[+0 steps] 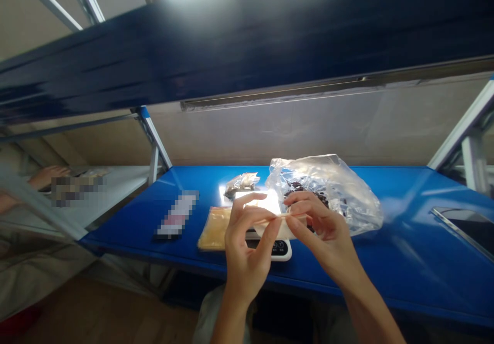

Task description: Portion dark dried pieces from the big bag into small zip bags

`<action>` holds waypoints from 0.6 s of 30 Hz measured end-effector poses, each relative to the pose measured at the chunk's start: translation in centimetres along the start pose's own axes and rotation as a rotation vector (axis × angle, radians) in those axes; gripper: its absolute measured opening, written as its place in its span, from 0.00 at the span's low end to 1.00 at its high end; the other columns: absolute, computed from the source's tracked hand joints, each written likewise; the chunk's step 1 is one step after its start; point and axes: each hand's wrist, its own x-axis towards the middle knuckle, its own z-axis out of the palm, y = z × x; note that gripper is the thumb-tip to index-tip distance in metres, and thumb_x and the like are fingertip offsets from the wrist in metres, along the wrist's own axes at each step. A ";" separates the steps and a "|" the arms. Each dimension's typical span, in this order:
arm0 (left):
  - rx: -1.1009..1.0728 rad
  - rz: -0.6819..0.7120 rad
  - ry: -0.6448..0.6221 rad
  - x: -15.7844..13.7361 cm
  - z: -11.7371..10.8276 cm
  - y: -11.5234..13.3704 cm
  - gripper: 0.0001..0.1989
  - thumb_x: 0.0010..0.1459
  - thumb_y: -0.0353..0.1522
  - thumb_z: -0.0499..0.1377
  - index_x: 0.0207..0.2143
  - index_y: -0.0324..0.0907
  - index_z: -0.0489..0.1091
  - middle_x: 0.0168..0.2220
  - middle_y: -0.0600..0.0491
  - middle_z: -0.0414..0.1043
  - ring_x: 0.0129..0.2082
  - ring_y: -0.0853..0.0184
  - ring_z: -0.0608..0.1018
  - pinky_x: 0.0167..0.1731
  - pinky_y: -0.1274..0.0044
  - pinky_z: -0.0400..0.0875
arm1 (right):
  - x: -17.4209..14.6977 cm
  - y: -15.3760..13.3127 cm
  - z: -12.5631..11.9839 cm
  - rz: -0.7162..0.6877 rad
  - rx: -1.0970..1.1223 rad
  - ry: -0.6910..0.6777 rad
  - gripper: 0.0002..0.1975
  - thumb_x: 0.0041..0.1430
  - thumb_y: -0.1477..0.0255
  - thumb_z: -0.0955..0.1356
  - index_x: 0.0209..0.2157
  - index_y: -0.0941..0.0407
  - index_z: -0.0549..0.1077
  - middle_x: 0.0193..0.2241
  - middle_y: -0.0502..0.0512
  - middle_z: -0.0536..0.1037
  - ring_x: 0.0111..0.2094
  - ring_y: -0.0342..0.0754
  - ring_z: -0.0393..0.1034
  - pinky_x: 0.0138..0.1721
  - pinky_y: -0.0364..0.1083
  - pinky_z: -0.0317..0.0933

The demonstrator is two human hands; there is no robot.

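Observation:
Both hands meet over a white digital scale (pixel 286 251), which they partly cover. A small pale-yellow plastic bag (pixel 295 227) is pinched along its top edge between my left hand (pixel 249 241) and my right hand (pixel 326 228). Thumbs and index fingers of both hands are closed on that edge. The bag's contents, if any, cannot be made out. Beside my left hand lies a stack of flat yellowish zip bags (pixel 214 228). Beyond my right hand a large clear plastic bag (pixel 353 202) holds dark dried pieces (pixel 299 187).
A small filled clear bag (pixel 242 183) lies behind the scale on the blue table (pixel 417 261). A blurred-out item (pixel 178 214) is on the left, a phone-like dark slab (pixel 471 231) on the right. A blue shelf beam (pixel 247 46) crosses overhead. Another person's hand (pixel 50 175) shows far left.

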 end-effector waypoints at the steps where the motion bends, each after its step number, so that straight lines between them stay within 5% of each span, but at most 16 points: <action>1: 0.013 0.016 0.018 0.0 0.1 -0.2 0.03 0.57 0.31 0.60 0.30 0.43 0.72 0.39 0.49 0.72 0.48 0.59 0.73 0.41 0.72 0.71 | 0.0 0.1 0.0 0.011 0.000 -0.004 0.04 0.55 0.68 0.70 0.28 0.53 0.75 0.36 0.54 0.73 0.37 0.47 0.69 0.27 0.41 0.62; 6: 0.042 0.068 0.053 0.2 -0.1 -1.3 0.05 0.56 0.29 0.61 0.27 0.42 0.72 0.30 0.52 0.72 0.42 0.62 0.75 0.40 0.72 0.70 | 0.2 0.7 0.1 0.051 -0.054 -0.034 0.07 0.57 0.66 0.69 0.28 0.53 0.74 0.35 0.53 0.72 0.38 0.47 0.69 0.28 0.41 0.62; 13: 0.016 0.077 -0.093 0.7 -1.7 -2.3 0.03 0.54 0.29 0.63 0.31 0.45 0.78 0.35 0.51 0.76 0.38 0.64 0.77 0.34 0.76 0.72 | 0.6 1.6 0.0 0.054 -0.104 0.009 0.08 0.52 0.65 0.72 0.24 0.54 0.75 0.33 0.54 0.73 0.35 0.47 0.70 0.25 0.41 0.63; 18: 0.101 0.119 -0.047 0.7 -2.0 -2.3 0.09 0.59 0.26 0.58 0.33 0.44 0.79 0.33 0.53 0.78 0.35 0.67 0.78 0.37 0.78 0.72 | 0.8 1.4 -0.3 0.040 -0.080 -0.049 0.06 0.51 0.67 0.72 0.24 0.53 0.78 0.34 0.54 0.74 0.34 0.47 0.70 0.25 0.42 0.63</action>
